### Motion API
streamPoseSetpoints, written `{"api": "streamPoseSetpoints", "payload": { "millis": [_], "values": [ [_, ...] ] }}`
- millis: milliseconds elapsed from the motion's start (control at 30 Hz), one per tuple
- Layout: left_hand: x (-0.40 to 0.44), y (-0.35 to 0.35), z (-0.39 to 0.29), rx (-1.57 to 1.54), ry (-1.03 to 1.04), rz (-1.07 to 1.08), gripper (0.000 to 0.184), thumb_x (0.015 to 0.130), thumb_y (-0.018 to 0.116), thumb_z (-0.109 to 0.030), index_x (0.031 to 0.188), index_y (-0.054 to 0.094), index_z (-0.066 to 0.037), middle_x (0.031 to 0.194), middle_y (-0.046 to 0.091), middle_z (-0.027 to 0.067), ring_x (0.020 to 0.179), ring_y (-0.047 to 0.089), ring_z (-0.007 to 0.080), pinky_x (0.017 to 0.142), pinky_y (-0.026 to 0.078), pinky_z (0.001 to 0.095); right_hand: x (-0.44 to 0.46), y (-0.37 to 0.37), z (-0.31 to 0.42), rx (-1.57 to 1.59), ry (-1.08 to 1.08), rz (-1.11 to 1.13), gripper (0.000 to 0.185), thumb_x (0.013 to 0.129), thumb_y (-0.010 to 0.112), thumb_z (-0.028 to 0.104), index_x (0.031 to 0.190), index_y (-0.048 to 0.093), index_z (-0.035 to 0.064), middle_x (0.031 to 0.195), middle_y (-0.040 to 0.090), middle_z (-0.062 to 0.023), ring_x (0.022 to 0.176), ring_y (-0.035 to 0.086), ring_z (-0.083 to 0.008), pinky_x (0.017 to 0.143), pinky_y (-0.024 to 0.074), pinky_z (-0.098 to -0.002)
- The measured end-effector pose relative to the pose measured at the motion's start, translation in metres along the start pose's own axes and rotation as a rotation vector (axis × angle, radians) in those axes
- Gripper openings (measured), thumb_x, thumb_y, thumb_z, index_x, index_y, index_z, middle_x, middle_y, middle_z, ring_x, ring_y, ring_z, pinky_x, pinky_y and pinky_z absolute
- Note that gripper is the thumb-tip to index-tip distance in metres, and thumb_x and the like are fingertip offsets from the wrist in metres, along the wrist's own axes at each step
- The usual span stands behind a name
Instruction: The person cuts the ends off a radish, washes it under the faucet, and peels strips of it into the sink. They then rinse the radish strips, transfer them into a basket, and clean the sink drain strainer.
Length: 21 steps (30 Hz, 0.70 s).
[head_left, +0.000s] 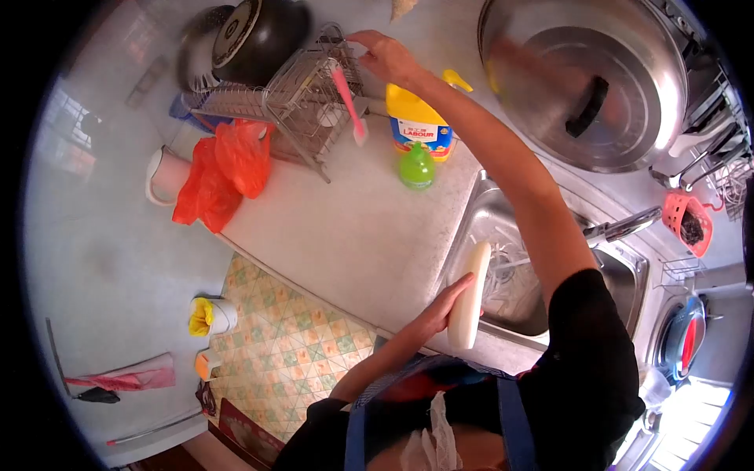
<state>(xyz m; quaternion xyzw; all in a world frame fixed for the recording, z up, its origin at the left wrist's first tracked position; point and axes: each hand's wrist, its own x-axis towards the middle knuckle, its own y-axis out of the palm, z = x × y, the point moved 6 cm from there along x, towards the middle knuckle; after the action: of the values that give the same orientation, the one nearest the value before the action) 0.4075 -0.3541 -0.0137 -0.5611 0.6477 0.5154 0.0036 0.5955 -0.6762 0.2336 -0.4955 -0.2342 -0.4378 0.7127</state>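
Note:
My left hand (446, 311) is wrapped round a long, pale, peeled vegetable, like a white radish (469, 302), at the near edge of the steel sink (534, 323). Pale strips of peel (506, 284) lie in the basin beyond it. My right arm stretches across the counter to the upper left. There, my right hand (381, 56) is at the end of the wire dish rack (302, 98), fingers apart, with nothing visible between them. A pink-handled brush (349, 102) hangs on the rack's near side.
A yellow detergent jug (416, 125) and a green bottle (417, 168) stand below my right forearm. Red plastic bags (220, 169) and a white mug (165, 177) are at the left. A large steel lid (628, 86) and the faucet (624, 226) are at the right.

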Motion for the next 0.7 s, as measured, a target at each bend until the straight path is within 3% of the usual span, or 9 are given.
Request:
{"api": "streamPoseSetpoints", "payload": {
  "millis": [200,333,400,533,600,633,700],
  "values": [
    [-0.008,-0.025,-0.008,-0.03,-0.024,0.048,0.047,0.093,0.042,-0.046,0.106,0.048,-0.001,0.078,0.059,0.0105,0.068,0.062,0.0194,0.063,0.051,0.0316,0.036,0.05,-0.022,-0.115,0.022,0.267,0.032,0.079,0.059,0.016,0.111,0.061,0.0172,0.099,0.065,-0.0107,0.091,0.061,-0.0292,0.081,0.0492,-0.039],
    [-0.008,-0.03,-0.013,-0.025,-0.031,0.068,0.046,0.094,0.04,-0.045,0.105,0.049,-0.001,0.078,0.059,0.0101,0.068,0.061,0.0195,0.065,0.051,0.0319,0.038,0.049,-0.02,-0.057,-0.062,0.294,0.025,0.082,0.058,0.02,0.107,0.061,0.0186,0.089,0.066,-0.0104,0.085,0.063,-0.0294,0.075,0.0505,-0.0393],
    [-0.005,-0.031,-0.014,-0.025,-0.041,0.085,0.047,0.094,0.039,-0.045,0.105,0.049,-0.001,0.078,0.059,0.0102,0.068,0.061,0.0195,0.065,0.05,0.0319,0.035,0.046,-0.008,-0.201,-0.262,0.229,0.02,0.085,0.056,0.019,0.104,0.061,0.0145,0.092,0.065,-0.0098,0.083,0.062,-0.0299,0.071,0.0507,-0.04],
    [0.005,-0.031,-0.014,-0.013,-0.068,0.085,0.048,0.094,0.04,-0.046,0.105,0.049,-0.001,0.079,0.059,0.0104,0.069,0.061,0.0198,0.065,0.051,0.0319,0.043,0.019,0.018,-0.109,-0.312,0.045,0.019,0.085,0.056,0.016,0.101,0.06,0.0086,0.096,0.063,-0.0101,0.082,0.062,-0.0306,0.069,0.0511,-0.0397],
    [0.008,-0.031,-0.014,-0.009,-0.078,0.092,0.048,0.094,0.04,-0.047,0.105,0.049,-0.001,0.079,0.059,0.0105,0.069,0.061,0.0199,0.065,0.051,0.032,0.052,0.002,0.03,-0.09,-0.38,-0.158,0.025,0.085,0.055,0.015,0.109,0.057,0.0081,0.091,0.063,-0.013,0.083,0.061,-0.0323,0.074,0.0498,-0.0409],
    [0.01,-0.029,-0.015,-0.014,-0.079,0.101,0.049,0.093,0.04,-0.047,0.106,0.049,-0.001,0.079,0.059,0.0106,0.069,0.061,0.02,0.065,0.051,0.032,0.056,-0.001,0.032,-0.092,-0.375,-0.157,0.025,0.085,0.055,0.015,0.109,0.057,0.0081,0.091,0.063,-0.013,0.083,0.061,-0.0323,0.074,0.0498,-0.0409],
    [0.011,-0.029,-0.016,-0.019,-0.081,0.109,0.049,0.093,0.041,-0.047,0.106,0.049,0.0,0.08,0.059,0.0107,0.069,0.061,0.02,0.065,0.051,0.032,0.059,-0.006,0.034,-0.143,-0.401,-0.269,0.021,0.083,0.058,0.011,0.101,0.058,0.001,0.093,0.061,-0.0154,0.082,0.062,-0.0326,0.071,0.0514,-0.0391]
  ]
}}
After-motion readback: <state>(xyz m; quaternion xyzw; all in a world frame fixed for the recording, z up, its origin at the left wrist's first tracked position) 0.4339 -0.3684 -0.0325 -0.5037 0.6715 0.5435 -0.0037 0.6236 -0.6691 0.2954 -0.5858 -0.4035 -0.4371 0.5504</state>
